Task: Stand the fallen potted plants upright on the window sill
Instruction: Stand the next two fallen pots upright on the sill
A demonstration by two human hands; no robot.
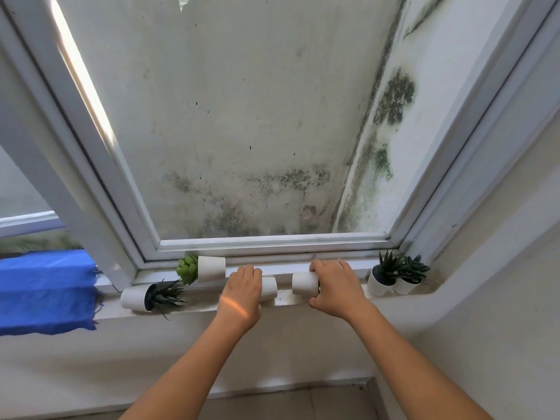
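Six small white pots sit along the window sill, and none of them shows a brand, label or any readable writing. The sill is a narrow pale ledge under a white-framed window; through the glass is a grey outer wall blotched with dark green mould. A blue cloth hangs over the ledge at the far left, and the plain white room wall drops below the sill toward a tiled floor.

Both hands are on the two middle pots. The left hand lies over a fallen pot whose base points right – the fingers curl over its far side, clasping it, and the plant end is hidden under the palm. The right hand is wrapped around another fallen pot, base pointing left, thumb beneath and fingers over the top. The two pot bases face each other, close but apart.

Left of the hands, a pot with a light green succulent lies on its side against the window frame, and a pot with a dark spiky plant lies tipped at the sill's front edge. At the right corner two pots with dark plants – the upright pair – stand touching each other, well apart from the right hand.
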